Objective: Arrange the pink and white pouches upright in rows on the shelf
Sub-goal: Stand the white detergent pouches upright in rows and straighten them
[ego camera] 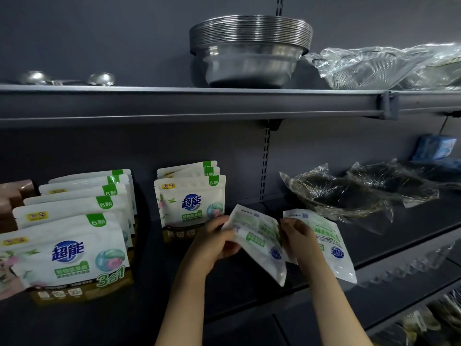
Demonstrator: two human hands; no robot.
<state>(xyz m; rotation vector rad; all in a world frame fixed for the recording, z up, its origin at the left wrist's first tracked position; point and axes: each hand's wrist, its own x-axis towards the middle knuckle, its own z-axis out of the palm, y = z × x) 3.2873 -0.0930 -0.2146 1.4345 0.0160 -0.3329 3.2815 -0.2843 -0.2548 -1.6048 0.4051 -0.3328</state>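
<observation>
Several white pouches with green and pink print stand upright on the dark shelf. One row runs back at the left, and a shorter row stands in the middle. My left hand grips a tilted pouch by its left edge, back side facing me. My right hand pinches the same pouch's right edge. Behind my right hand a second pouch lies flat, upside down, near the shelf's front edge.
Black items in clear plastic wrap lie on the shelf to the right. A blue packet sits far right. The upper shelf holds stacked steel bowls, ladles and wrapped strainers. Brown packs stand at far left.
</observation>
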